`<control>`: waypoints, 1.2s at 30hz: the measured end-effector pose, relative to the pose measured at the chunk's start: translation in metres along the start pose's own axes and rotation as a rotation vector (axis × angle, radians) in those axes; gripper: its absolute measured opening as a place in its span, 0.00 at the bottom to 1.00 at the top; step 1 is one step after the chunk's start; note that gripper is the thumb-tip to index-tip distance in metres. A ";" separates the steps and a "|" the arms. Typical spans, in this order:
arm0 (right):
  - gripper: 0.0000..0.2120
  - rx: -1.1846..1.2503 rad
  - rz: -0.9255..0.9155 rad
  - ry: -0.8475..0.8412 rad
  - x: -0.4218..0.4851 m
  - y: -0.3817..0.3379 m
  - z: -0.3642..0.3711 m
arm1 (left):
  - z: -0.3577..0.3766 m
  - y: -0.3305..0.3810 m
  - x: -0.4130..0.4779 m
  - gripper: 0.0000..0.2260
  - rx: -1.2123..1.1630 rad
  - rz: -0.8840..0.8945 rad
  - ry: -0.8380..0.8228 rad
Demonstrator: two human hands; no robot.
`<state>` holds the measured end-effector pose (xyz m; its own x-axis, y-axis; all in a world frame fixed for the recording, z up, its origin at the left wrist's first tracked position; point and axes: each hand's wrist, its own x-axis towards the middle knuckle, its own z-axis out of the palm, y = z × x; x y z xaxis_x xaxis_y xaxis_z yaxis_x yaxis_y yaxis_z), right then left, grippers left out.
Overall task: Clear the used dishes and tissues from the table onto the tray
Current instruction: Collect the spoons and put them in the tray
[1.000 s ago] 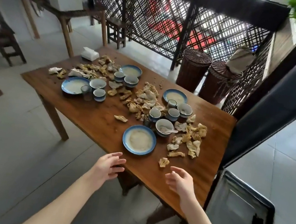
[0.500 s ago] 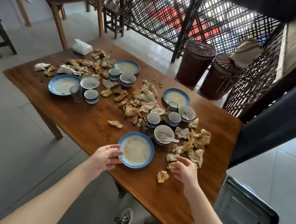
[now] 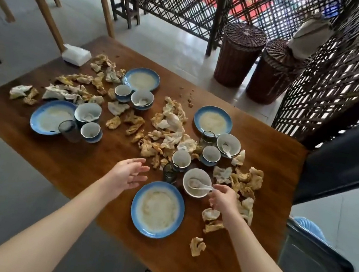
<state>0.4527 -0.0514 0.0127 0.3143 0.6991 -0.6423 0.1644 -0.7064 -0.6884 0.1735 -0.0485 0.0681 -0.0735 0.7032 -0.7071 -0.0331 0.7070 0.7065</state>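
The left grip (image 3: 129,174) hangs released at 10 o'clock of the plate (image 3: 137,206). The right grip (image 3: 222,198) is curled at the handle of the spoon (image 3: 199,185), which lies in the bowl (image 3: 202,173) at 1 o'clock (a firm hold cannot be told). If the handle is levered, the bowl may be tipped into the glass (image 3: 169,174). Half a second earlier, the plate rim and the tissues (image 3: 245,185) were being reached. The tray (image 3: 325,247) stands off the bench (image 3: 76,162) at 4 o'clock.
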 end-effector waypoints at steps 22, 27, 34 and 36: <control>0.09 0.302 0.004 0.174 -0.006 -0.104 0.047 | -0.085 0.071 0.072 0.11 0.014 -0.048 -0.079; 0.10 0.353 0.004 0.011 -0.015 -0.155 0.132 | -0.158 0.096 0.096 0.12 -0.098 -0.052 -0.054; 0.08 0.401 0.053 -0.087 -0.019 -0.212 0.228 | -0.222 0.114 0.137 0.11 -0.149 -0.063 -0.091; 0.09 0.394 0.047 -0.080 -0.020 -0.216 0.238 | -0.220 0.111 0.149 0.12 -0.085 -0.142 -0.160</control>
<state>0.1882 0.1130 0.0939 0.2368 0.6845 -0.6895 -0.2240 -0.6521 -0.7243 -0.0607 0.1184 0.0478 0.0969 0.6048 -0.7905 -0.1161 0.7957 0.5945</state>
